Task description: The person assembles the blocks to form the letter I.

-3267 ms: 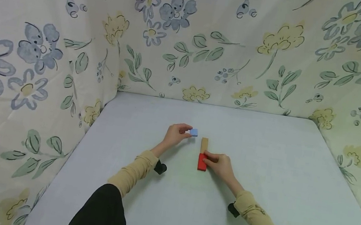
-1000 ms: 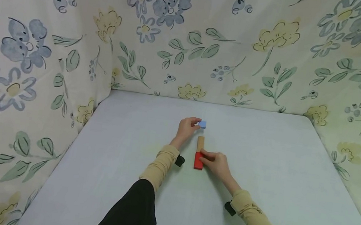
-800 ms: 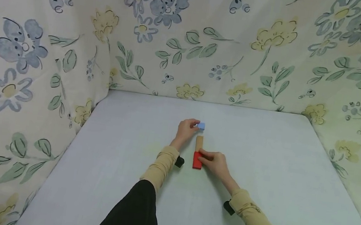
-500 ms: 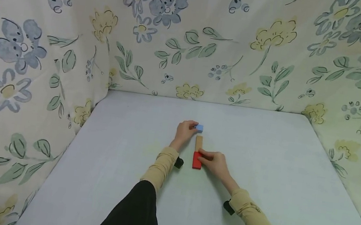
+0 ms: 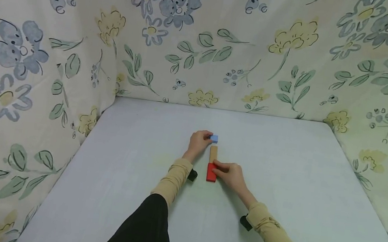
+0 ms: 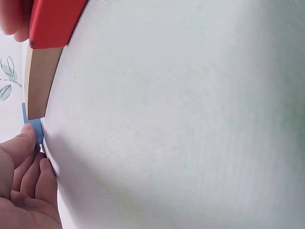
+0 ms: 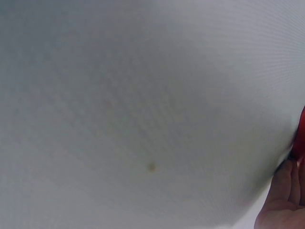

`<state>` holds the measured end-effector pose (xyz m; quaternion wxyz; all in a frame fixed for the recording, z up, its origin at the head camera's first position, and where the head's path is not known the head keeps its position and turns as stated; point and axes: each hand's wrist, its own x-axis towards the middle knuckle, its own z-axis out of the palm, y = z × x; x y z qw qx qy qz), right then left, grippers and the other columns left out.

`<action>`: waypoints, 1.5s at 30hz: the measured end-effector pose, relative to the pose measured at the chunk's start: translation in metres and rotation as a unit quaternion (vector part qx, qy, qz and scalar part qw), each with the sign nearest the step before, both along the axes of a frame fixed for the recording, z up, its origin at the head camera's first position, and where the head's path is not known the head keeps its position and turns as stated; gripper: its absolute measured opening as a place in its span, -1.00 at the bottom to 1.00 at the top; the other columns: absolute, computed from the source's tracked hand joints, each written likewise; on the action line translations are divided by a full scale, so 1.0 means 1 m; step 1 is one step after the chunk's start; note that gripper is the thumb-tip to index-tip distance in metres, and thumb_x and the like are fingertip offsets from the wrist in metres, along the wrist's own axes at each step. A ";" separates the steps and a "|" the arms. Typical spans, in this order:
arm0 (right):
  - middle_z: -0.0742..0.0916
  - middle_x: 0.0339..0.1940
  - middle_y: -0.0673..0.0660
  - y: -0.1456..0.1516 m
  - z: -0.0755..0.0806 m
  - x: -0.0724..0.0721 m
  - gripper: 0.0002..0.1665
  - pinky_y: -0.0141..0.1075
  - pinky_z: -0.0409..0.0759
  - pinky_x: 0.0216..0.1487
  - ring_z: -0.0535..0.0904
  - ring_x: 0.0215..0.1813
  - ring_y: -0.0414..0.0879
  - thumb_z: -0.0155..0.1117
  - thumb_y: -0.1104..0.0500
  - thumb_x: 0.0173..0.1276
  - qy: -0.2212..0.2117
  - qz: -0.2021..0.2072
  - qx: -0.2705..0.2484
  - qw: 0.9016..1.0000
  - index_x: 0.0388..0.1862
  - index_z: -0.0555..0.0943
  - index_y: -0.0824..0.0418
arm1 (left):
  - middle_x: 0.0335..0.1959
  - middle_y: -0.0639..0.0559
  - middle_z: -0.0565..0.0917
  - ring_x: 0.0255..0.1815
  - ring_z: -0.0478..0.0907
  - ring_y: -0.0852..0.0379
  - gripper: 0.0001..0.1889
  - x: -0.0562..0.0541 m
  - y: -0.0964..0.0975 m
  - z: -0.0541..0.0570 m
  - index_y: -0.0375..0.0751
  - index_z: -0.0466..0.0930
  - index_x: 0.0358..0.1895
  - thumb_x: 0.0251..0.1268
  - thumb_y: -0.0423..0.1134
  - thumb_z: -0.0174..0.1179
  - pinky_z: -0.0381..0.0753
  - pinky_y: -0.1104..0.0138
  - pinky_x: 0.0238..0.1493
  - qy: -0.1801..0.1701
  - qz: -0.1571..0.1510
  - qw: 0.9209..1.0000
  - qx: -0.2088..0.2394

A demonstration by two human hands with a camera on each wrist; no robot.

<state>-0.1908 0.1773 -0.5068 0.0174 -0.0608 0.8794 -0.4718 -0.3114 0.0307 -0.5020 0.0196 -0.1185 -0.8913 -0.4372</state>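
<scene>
My left hand (image 5: 199,142) pinches a small blue block (image 5: 214,139) between thumb and fingers, just beyond the far end of a plain tan wooden block (image 5: 213,154). The left wrist view shows that blue block (image 6: 34,130) close by the tan one's end, with the thumb on its face. Nearer me, a red block (image 5: 211,174) lies end to end with the tan block, making one straight line. My right hand (image 5: 233,176) holds the red block from its right side, thumb and forefinger on it. In the right wrist view only a strip of red (image 7: 299,140) shows above the fingers.
All the blocks are on a wide white table (image 5: 284,161). A floral curtain (image 5: 203,48) hangs along its back and both sides. Black wrist cameras (image 5: 192,175) are strapped on at the cuffs.
Relative to the tan block, my left hand has carried the blue block rightward from its left side to beyond its far end, then slightly back toward it. The right hand stays at the red block.
</scene>
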 end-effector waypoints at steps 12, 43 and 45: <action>0.68 0.09 0.15 0.001 0.001 -0.001 -0.57 -0.11 0.60 0.13 0.59 0.16 0.01 0.37 0.19 0.22 0.005 0.005 -0.005 1.000 0.09 0.63 0.21 | -0.02 -0.09 0.70 0.06 0.62 0.03 -0.71 -0.001 0.002 0.001 -0.23 0.66 0.01 0.20 -0.37 0.25 0.56 0.22 0.16 0.000 0.010 1.000 -0.010; 0.72 -0.01 0.19 0.001 0.001 0.004 -0.61 -0.18 0.66 0.01 0.64 0.07 0.05 0.39 0.16 0.19 0.082 0.014 -0.005 0.997 0.01 0.67 0.25 | -0.03 -0.09 0.71 0.00 0.65 0.02 -0.71 0.002 0.003 0.000 -0.24 0.66 0.01 0.18 -0.39 0.26 0.59 0.20 0.10 0.005 0.013 1.000 -0.006; 0.72 -0.01 0.20 0.001 0.001 0.005 -0.61 -0.18 0.66 0.01 0.65 0.07 0.06 0.39 0.17 0.19 0.089 0.017 -0.004 0.996 0.01 0.67 0.26 | -0.03 -0.09 0.71 0.00 0.65 0.02 -0.70 0.002 0.003 0.000 -0.24 0.66 0.02 0.19 -0.39 0.26 0.59 0.21 0.10 0.003 0.013 1.000 -0.007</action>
